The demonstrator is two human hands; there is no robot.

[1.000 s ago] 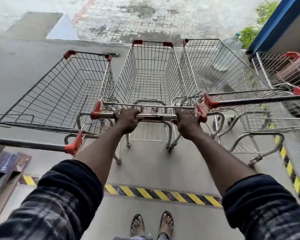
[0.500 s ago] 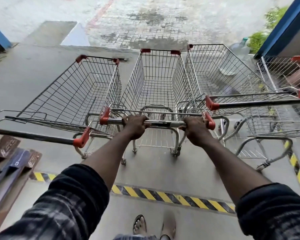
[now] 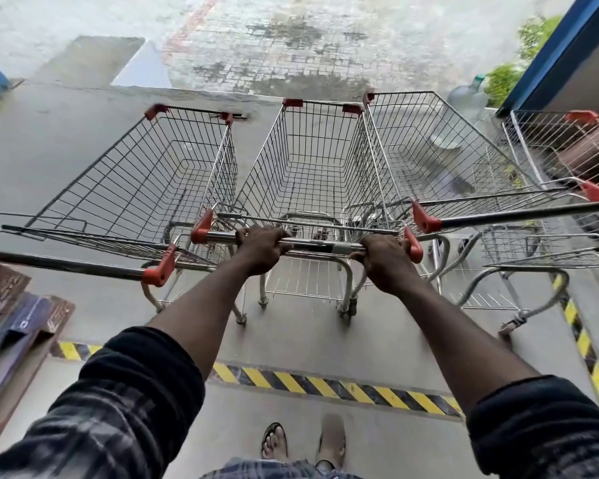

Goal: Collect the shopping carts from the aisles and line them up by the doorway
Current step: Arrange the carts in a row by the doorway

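Note:
A wire shopping cart with orange corner caps stands straight ahead of me on the concrete floor. Its steel handle bar is gripped by my left hand near the left end and by my right hand near the right end. A second cart stands close on its left, angled slightly outward. A third cart stands tight against its right side. The basket of a fourth cart shows at the far right edge.
Yellow-and-black hazard tape crosses the floor in front of my sandalled feet and runs up the right side. Dark flat boards lie at the left. Beyond the carts is wet paving; a blue door frame and a water jug are at the right.
The view has shifted: the carts sit lower and a little further right in frame. My right foot has stepped and is blurred. Both hands keep the same grip on the handle.

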